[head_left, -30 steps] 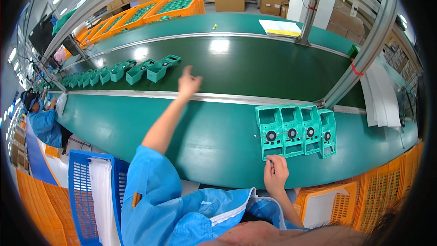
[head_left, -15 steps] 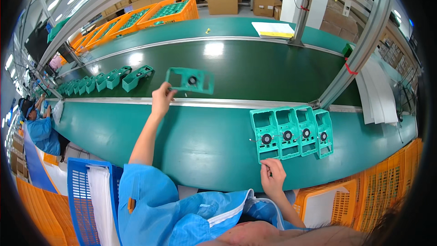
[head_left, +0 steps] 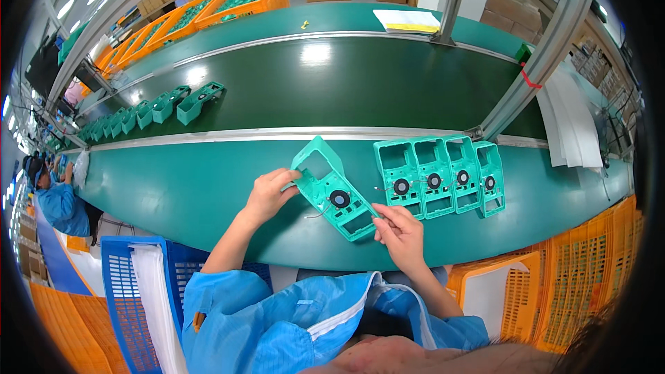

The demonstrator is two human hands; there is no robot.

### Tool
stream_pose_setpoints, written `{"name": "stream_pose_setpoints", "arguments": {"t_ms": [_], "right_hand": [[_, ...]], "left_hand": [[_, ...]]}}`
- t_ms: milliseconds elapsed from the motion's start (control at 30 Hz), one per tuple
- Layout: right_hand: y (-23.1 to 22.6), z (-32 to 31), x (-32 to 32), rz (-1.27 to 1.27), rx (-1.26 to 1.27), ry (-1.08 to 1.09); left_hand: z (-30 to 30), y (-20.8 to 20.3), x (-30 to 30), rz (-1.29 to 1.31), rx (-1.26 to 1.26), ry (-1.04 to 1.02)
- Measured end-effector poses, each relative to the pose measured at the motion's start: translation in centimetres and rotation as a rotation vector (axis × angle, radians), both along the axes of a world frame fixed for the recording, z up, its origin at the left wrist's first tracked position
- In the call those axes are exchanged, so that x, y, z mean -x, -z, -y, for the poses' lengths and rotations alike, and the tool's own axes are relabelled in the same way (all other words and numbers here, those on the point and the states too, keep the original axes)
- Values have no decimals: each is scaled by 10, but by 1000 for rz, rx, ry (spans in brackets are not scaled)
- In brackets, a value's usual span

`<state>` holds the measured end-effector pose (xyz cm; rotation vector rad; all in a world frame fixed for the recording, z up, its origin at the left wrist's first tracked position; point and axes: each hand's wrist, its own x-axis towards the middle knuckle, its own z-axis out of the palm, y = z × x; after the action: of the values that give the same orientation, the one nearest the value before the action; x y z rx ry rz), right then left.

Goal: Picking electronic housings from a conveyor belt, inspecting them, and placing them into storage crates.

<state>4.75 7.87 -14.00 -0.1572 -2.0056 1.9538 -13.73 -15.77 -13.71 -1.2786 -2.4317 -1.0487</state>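
Observation:
A green plastic housing (head_left: 323, 185) with a round black speaker (head_left: 339, 199) is held tilted above the near green work surface. My left hand (head_left: 272, 192) grips its left edge, fingers closed on the rim. At its lower right corner my right hand (head_left: 400, 233) pinches the edge between thumb and fingers. A short thin wire sticks out from the housing's lower left side. Just right of my right hand, several similar green housings (head_left: 433, 173) stand side by side in a row, each with a black speaker and thin wires.
More green housings (head_left: 165, 105) line the left of the dark green conveyor (head_left: 291, 90). Beyond it are orange crates (head_left: 242, 1) of green parts and white papers (head_left: 407, 21). A blue basket (head_left: 125, 291) and orange crates (head_left: 499, 291) stand near me. A metal post (head_left: 533, 62) rises at right.
My left hand has brought the housing from over the conveyor back toward me and turned it. My right hand has left the row's edge and taken hold of that housing. The view has shifted slightly.

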Motion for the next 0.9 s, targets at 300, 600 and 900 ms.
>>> {"name": "stream_pose_setpoints", "arguments": {"t_ms": [300, 600, 900], "right_hand": [[26, 24, -3, 111, 19, 11], [68, -2, -8, 64, -166, 96], [59, 1, -14, -83, -418, 170]], "left_hand": [[2, 16, 10, -16, 58, 85], [-33, 7, 27, 120, 185, 263], [-62, 7, 38, 139, 209, 284]]}}
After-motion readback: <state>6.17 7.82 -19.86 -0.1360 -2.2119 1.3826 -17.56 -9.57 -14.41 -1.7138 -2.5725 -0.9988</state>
